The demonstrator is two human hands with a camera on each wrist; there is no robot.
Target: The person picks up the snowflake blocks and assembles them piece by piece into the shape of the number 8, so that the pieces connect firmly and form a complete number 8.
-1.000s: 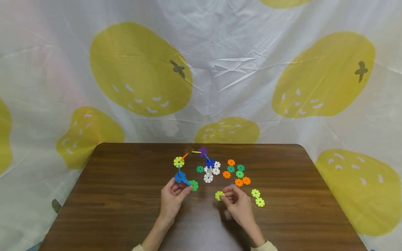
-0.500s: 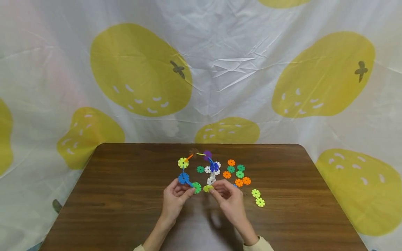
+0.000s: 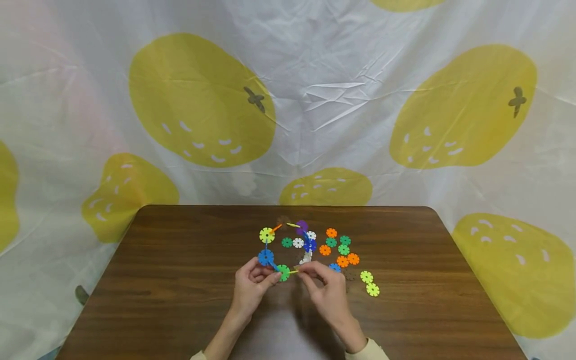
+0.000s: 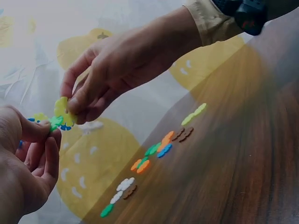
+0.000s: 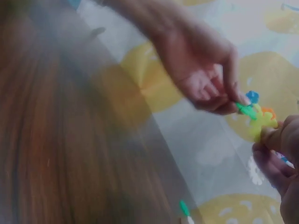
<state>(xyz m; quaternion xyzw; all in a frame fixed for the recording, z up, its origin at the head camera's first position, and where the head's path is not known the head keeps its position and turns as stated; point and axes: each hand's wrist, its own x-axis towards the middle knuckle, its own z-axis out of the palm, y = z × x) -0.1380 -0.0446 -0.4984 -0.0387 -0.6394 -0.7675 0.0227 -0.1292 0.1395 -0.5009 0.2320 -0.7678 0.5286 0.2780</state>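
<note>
A ring-like chain of notched plastic discs hangs over the table in the head view. My left hand pinches it near a green disc and a blue disc. With thumb and fingertips, my right hand pinches a yellow disc, turned edge-on in the head view, its edge right at the green disc's rim. Beyond the hands the chain runs through another yellow disc, an orange disc, a purple disc and a dark blue disc; its white discs sit near my right fingertips.
Several loose discs lie on the brown wooden table right of the chain, among them an orange disc, a green disc and a lime yellow disc. A patterned cloth hangs behind the table.
My right hand has moved left with the yellow disc, bringing it to the green disc and turning it edge-on. My left hand and the chain have shifted slightly right.
</note>
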